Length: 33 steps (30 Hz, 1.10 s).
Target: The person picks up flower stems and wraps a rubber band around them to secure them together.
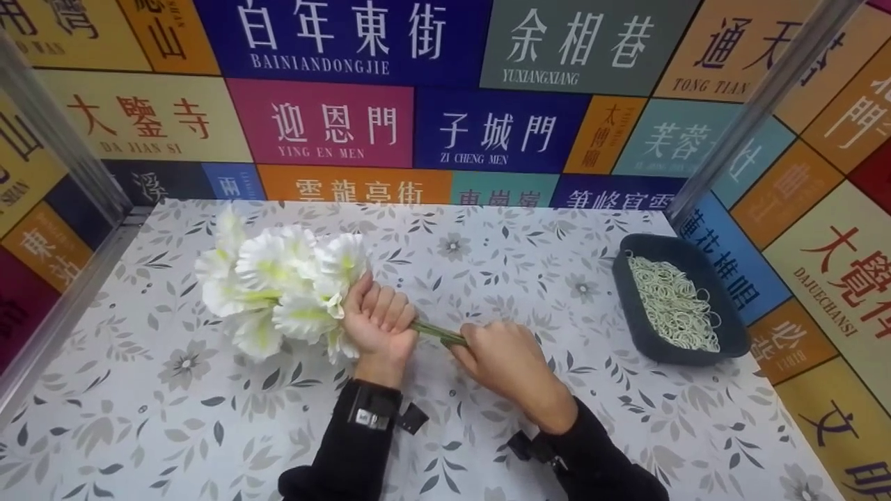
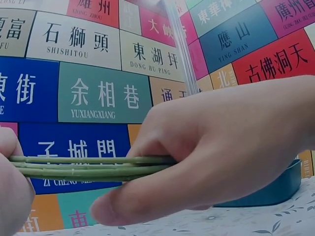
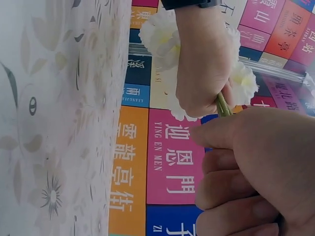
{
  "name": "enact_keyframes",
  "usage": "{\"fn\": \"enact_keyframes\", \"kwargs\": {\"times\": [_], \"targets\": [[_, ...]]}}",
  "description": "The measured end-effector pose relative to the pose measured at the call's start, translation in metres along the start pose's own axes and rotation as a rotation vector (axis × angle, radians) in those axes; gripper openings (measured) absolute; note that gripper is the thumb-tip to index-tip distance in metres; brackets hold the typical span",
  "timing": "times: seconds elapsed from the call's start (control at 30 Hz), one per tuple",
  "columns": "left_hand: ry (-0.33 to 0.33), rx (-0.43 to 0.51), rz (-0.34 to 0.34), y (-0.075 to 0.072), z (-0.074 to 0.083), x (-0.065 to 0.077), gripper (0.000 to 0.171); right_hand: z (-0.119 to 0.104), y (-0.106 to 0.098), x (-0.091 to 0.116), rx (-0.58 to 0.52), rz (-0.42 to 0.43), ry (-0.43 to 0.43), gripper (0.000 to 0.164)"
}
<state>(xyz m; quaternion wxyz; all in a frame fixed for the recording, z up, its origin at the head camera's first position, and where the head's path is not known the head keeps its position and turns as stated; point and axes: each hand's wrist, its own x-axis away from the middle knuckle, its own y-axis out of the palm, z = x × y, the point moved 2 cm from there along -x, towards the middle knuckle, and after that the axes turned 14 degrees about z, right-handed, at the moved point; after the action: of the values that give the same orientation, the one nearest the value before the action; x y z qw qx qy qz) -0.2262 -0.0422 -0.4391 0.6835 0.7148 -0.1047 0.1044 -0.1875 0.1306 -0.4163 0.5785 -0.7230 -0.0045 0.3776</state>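
A bunch of white artificial flowers [image 1: 278,268] with yellow-green centres points to the left in the head view. My left hand [image 1: 379,316] grips its stems just below the blooms, fingers curled round them. To the right, my right hand [image 1: 505,362] holds the lower part of the green stems [image 1: 438,332], whose ends are hidden inside it. Between the hands, a short length of several stems [image 2: 88,169] lies bare in the left wrist view. The right thumb and curled fingers [image 3: 226,187] show close up in the right wrist view.
A dark plastic basin [image 1: 731,334] stands at the right edge of the table, holding a heap of pale green rubber bands [image 1: 672,303]. A floral-patterned cloth [image 1: 188,417] covers the table. Panels with lettering [image 1: 320,125] and metal posts [image 1: 766,97] enclose it at the back and sides.
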Motion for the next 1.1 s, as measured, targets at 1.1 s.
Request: {"fn": "enact_keyframes", "kwargs": {"times": [1.1], "targets": [[0.068, 0.081, 0.051, 0.002, 0.026, -0.006, 0.053, 0.112, -0.055, 0.025, -0.121, -0.137, 0.311, 0.034]]}}
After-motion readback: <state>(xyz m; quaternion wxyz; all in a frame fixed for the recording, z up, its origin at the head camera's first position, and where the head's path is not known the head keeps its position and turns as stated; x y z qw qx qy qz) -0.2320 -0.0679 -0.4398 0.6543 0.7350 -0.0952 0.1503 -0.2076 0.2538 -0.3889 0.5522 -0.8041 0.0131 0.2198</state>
